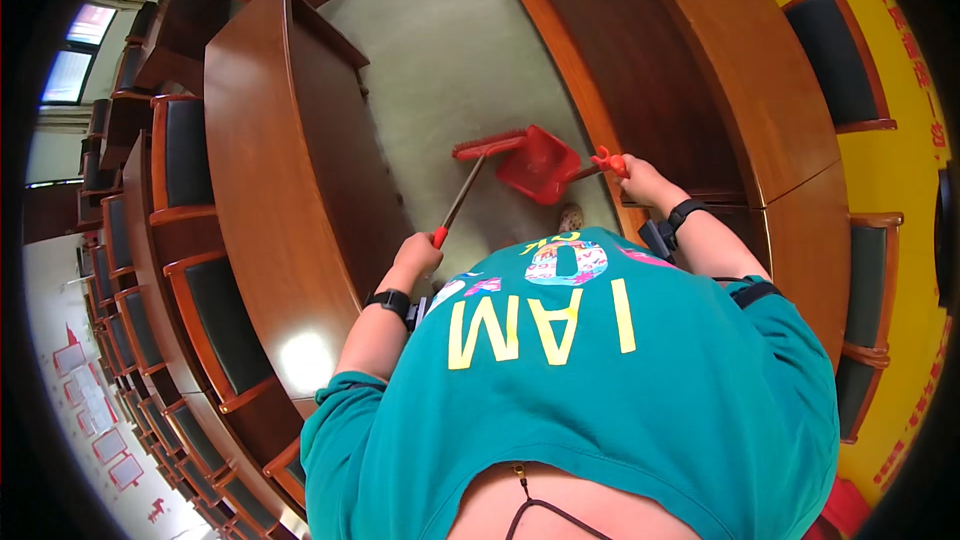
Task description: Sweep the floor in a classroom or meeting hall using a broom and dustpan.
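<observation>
I look straight down over a teal shirt (600,390) at a narrow aisle of pale floor (450,70) running between two long curved wooden desks, one desk (270,170) on my left and another desk (700,70) on my right, with dark padded chairs (185,150) lined behind the left one. On the floor ahead sits a red dustpan (540,162), its open mouth facing the red broom head (490,146), which lies just beside its left edge, touching or nearly so. My left hand (417,255) is closed around the lower end of the broom handle (458,198), which slants up and away from the hand to the bristles. My right hand (640,180) is clamped on the dustpan's orange-red grip (610,160), so the pan lies just left of that hand and well ahead of the left one. A black strap (390,300) circles each wrist. To do this well, I judge that the pan's lip should stay pressed flat to the floor while the broom makes short, low strokes toward it, so nothing slips beneath
</observation>
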Demonstrator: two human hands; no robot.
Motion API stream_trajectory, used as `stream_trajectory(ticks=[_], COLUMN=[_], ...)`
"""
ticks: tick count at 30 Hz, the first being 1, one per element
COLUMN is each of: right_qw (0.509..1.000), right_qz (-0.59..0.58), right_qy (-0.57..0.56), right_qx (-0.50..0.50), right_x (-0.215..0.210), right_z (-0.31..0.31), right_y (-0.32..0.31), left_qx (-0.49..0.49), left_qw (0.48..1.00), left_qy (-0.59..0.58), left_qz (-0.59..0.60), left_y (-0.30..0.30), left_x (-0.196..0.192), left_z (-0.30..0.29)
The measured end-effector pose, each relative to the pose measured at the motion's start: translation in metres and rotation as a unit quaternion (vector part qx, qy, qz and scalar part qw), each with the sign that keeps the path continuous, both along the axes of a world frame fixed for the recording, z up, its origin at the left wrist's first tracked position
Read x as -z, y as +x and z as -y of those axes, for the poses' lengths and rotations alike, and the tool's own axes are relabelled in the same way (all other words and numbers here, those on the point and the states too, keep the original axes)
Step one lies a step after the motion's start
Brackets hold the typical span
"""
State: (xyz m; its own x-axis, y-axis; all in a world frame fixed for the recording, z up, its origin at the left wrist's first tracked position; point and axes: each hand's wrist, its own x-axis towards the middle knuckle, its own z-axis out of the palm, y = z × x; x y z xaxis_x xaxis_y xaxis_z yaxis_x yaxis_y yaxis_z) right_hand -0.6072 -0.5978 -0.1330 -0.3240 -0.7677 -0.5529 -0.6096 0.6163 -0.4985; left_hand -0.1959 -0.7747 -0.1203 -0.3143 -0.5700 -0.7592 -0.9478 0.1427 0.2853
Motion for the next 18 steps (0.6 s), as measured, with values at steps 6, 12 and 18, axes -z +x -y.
stream_trajectory(ticks=[6, 12, 18], right_qw=[0.999, 0.994, 0.985], right_qz=[0.034, 0.003, -0.016], right_qy=[0.035, 0.102, 0.166], right_qx=[0.008, -0.033, -0.049], right_x=[0.003, -0.018, -0.032], right_z=[0.006, 0.021, 0.028], right_y=[-0.023, -0.015, -0.013], left_qx=[-0.123, -0.014, 0.027], left_qw=[0.989, 0.998, 0.996], left_qy=[0.072, -0.064, -0.053], left_qz=[-0.032, -0.007, 0.065], left_y=[0.006, -0.024, -0.050], left_x=[-0.030, 0.012, 0.008], left_z=[-0.002, 0.002, 0.001])
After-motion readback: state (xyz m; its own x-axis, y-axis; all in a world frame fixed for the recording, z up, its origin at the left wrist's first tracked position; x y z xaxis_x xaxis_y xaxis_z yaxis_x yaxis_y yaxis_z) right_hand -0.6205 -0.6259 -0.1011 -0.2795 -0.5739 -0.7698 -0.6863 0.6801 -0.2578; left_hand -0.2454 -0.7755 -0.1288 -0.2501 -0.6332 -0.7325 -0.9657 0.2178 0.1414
